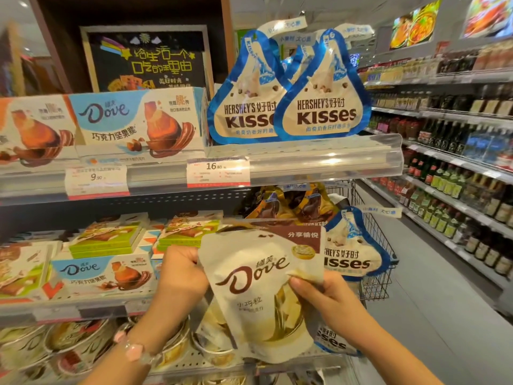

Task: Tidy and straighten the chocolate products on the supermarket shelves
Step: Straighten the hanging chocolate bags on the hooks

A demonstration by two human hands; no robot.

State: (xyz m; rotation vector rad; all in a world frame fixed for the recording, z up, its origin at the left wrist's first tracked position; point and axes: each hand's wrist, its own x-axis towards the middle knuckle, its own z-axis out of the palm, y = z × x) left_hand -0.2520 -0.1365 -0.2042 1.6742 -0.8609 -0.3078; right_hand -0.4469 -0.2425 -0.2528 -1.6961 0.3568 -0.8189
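Hands pinch white Dove pouch [258, 287] at opposite edges, left hand [183, 270] at 9 o'clock, right hand [319, 290] at 3 o'clock, probably to square it before shelving.

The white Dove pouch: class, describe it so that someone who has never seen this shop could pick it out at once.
Start at the chocolate shelves on the left of the aisle, then look in front of the lower tiers, where both hands meet. The white Dove pouch is held upright between the left hand and the right hand. Unlike the blue-edged Hershey's Kisses bags behind it, it is cream with a brown corner.
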